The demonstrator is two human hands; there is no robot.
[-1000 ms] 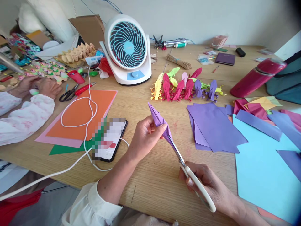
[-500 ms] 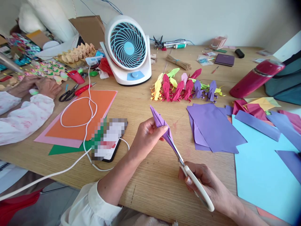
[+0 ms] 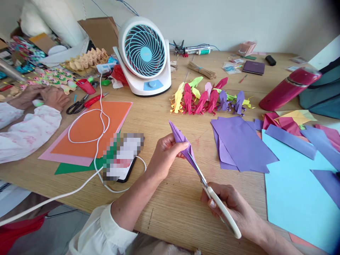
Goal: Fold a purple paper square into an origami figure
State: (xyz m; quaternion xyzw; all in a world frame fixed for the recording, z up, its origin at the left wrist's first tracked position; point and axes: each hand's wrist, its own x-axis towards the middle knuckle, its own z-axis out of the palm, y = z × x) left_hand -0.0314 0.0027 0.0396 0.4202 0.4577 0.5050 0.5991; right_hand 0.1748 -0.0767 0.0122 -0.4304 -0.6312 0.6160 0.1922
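My left hand [image 3: 167,154] pinches a narrow, pointed piece of folded purple paper [image 3: 178,134], thumb on top, with its tip slanting up and to the left. White-handled scissors [image 3: 223,209] are gripped in my right hand [image 3: 236,207]. Their blades reach into the lower end of the folded paper, between its layers or along its edge; which of these I cannot tell. Just right of the paper lie loose purple sheets [image 3: 244,145] on the table. Beyond my hands stand several small folded paper figures [image 3: 202,101] in yellow, red, pink, green and purple.
A phone [image 3: 124,159] and white cable [image 3: 97,159] lie left of my arm, beside orange paper [image 3: 111,120]. A white fan [image 3: 166,76] stands behind. Light-blue paper [image 3: 294,198] and a red flask [image 3: 289,88] are at right. Another person's hands [image 3: 53,97] work at far left.
The scissors have shifted very slightly up and left along the folded paper. My left hand keeps its pinch, almost still.
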